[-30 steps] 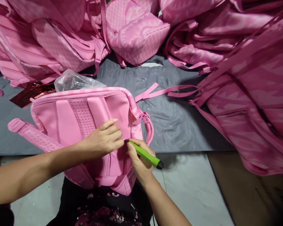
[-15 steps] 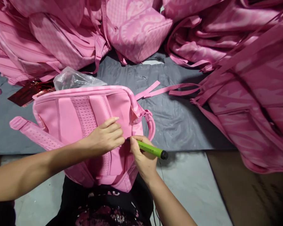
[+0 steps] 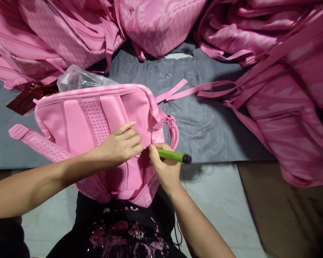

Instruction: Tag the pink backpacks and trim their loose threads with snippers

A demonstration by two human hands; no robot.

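A pink backpack [image 3: 80,139] lies tilted over the table's front edge and my lap, with its padded back panel and straps facing up. My left hand [image 3: 122,141] rests on that panel, fingers curled and gripping its fabric. Close beside it, my right hand [image 3: 165,168] holds a green marker pen [image 3: 172,155] with a black end. The pen's thin dark tip points at the panel near my left fingertips; whether it touches is hidden by my fingers. One loose shoulder strap [image 3: 40,145] sticks out to the left.
Pink backpacks are piled along the back [image 3: 156,28], and another backpack [image 3: 285,107] stands at the right. A grey sheet [image 3: 204,132] covers the table. Behind my backpack are a clear plastic bag [image 3: 80,78] and a shiny red tag [image 3: 29,100]. Thin straps [image 3: 215,86] trail across the sheet.
The whole view has shifted, so the backpack, table and hands appear a little higher. Both hands keep nearly the same place on the backpack, and the pen lies slightly flatter.
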